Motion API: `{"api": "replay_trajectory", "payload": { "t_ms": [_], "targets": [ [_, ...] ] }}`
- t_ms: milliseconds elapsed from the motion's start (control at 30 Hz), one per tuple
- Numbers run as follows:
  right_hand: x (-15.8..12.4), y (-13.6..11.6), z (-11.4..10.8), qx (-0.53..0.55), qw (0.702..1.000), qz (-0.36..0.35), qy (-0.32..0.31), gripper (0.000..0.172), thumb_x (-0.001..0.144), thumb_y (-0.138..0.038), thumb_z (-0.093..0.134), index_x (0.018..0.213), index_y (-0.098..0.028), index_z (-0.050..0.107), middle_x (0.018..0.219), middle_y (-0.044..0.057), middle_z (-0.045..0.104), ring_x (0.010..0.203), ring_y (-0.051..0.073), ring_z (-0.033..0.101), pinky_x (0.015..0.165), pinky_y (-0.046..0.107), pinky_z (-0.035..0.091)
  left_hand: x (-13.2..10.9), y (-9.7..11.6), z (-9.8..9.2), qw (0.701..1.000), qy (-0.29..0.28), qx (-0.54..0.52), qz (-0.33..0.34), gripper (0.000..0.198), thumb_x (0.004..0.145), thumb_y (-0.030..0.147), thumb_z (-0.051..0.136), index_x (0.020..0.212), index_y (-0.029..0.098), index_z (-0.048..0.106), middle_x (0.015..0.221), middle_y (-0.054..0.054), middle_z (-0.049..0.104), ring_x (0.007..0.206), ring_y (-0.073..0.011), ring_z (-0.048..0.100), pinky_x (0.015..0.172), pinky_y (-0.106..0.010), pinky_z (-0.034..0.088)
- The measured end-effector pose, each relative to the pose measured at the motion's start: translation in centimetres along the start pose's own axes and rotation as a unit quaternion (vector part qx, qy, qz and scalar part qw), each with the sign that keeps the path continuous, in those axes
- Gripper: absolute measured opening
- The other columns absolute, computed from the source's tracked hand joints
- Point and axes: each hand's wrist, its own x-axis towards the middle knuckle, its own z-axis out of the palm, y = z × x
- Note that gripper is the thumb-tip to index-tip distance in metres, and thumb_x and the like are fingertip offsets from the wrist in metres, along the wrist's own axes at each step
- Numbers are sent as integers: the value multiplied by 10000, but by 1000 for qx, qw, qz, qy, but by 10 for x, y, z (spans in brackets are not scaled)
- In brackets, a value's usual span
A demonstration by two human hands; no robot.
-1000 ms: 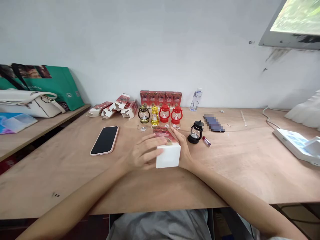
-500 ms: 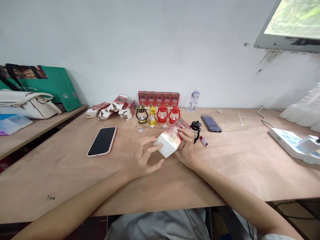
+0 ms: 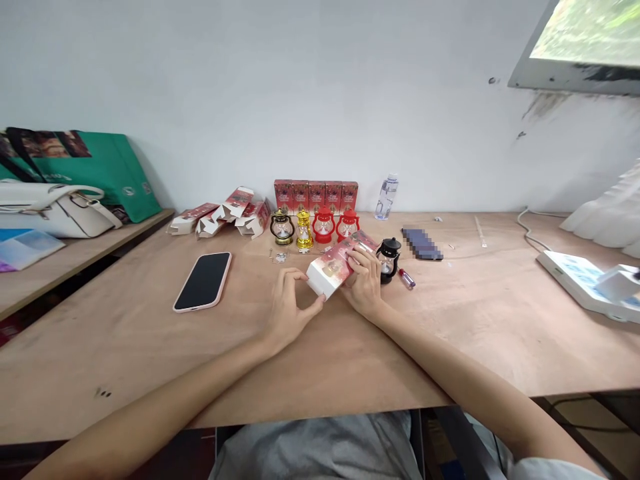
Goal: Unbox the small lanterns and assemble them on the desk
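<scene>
A red box with a white end point(image 3: 331, 268) is tilted above the table, its white end toward the lower left. My right hand point(image 3: 365, 279) has its fingers wrapped round the box's right part. At the white end, my left hand point(image 3: 291, 308) touches the box with thumb and fingertips on either side. Just right of the box stands a black lantern point(image 3: 388, 260), with a small red-capped screwdriver or tube point(image 3: 407, 279) beside it. A bronze lantern point(image 3: 283, 228), a gold lantern point(image 3: 304, 230) and two red lanterns point(image 3: 323, 225) stand in a row behind.
Several red boxes point(image 3: 316, 196) stand against the wall, and open boxes point(image 3: 235, 210) lie to their left. A phone point(image 3: 204, 283) lies at left. Beyond are a bottle point(image 3: 387, 197), a blurred dark object point(image 3: 423, 244), a power strip point(image 3: 585, 283) and a white bag point(image 3: 65, 210).
The white end flap now lies flat against the box, whose end has tipped lower left. My left hand's fingers and thumb have come onto that end.
</scene>
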Motion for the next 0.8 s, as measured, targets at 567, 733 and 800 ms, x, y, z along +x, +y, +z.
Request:
{"api": "replay_trajectory", "payload": {
  "t_ms": [567,733,800],
  "targets": [
    [-1,1,0,44,997,20,-60,475,773,-97,512,1224,-160,380,1225,157,561,1290,251,437,1006,512,423,1,1,-4,996,-30,-88,5,340,663,56,469,976,188,461,1024,-69,511,967,-191,532,810,-338,479],
    [0,1,0,21,998,15,-54,429,788,-99,504,1204,-157,415,1214,155,566,1285,251,442,1006,516,430,1,2,-1,995,-12,-99,-14,402,664,33,481,1033,189,508,1054,-61,535,1011,-186,538,856,-345,475],
    [-1,2,1,14,999,12,-46,411,792,-86,491,1193,-158,431,1214,149,569,1290,240,436,1022,516,416,0,4,-1,996,-19,-88,-28,358,660,21,479,964,194,553,1078,-60,522,1049,-193,530,865,-349,473]
  ]
}}
